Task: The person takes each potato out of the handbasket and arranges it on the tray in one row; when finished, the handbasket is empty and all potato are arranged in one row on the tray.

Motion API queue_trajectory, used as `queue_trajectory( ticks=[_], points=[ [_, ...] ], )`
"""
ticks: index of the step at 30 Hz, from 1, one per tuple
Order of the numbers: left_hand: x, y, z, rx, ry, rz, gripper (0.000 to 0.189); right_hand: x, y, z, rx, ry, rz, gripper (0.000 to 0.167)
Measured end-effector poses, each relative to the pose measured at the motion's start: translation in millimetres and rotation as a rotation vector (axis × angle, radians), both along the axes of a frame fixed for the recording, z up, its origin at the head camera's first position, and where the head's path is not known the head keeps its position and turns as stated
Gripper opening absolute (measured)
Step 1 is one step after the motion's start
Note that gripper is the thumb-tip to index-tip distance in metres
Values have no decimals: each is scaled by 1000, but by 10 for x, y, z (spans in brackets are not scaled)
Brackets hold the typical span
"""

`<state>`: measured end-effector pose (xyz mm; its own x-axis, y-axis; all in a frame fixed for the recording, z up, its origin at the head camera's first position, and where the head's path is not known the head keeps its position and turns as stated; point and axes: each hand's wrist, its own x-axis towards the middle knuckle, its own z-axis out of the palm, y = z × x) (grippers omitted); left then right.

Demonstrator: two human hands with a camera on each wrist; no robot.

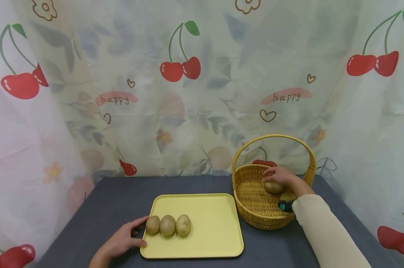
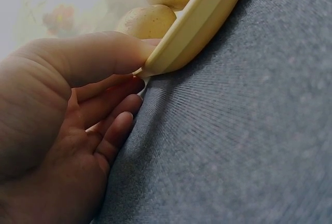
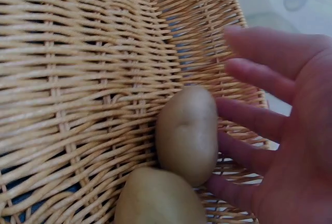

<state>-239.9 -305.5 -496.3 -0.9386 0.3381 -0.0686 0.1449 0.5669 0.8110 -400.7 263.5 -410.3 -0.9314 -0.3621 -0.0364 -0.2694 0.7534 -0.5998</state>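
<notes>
Three potatoes stand in a row on a yellow tray [image 1: 212,227], the middle potato [image 1: 167,225] between its two neighbours. At the tray's left edge rests my left hand [image 1: 123,238]; its thumb touches the rim [image 2: 179,37] and its other fingers are spread loosely, the index finger near the leftmost potato [image 1: 153,225]. My right hand [image 1: 282,176] reaches inside a wicker basket [image 1: 255,195] with its fingers extended. Those fingers lie beside a potato [image 3: 188,136], not wrapped round it. Partly cut off by the right wrist view, a second potato [image 3: 158,198] lies against the first.
A dark grey cloth [image 1: 128,191] covers the table. The basket stands right of the tray, with its tall arched handle [image 1: 273,136] upright above the right hand. Behind and at both sides hangs a curtain [image 1: 208,123] printed with cherries.
</notes>
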Motion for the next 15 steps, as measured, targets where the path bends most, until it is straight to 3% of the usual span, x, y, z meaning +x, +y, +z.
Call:
queue_trajectory(
  ticks=[6, 10, 15],
  points=[
    [3, -7, 4, 2, -7, 5, 79, 7, 10, -47, 81, -89, 66, 43],
    [0, -11, 4, 2, -10, 15, 79, 25, -41, -68, 119, -135, 47, 41],
    [4, -9, 0, 12, -11, 7, 80, 32, -65, -100, 193, -128, 23, 43]
  ],
)
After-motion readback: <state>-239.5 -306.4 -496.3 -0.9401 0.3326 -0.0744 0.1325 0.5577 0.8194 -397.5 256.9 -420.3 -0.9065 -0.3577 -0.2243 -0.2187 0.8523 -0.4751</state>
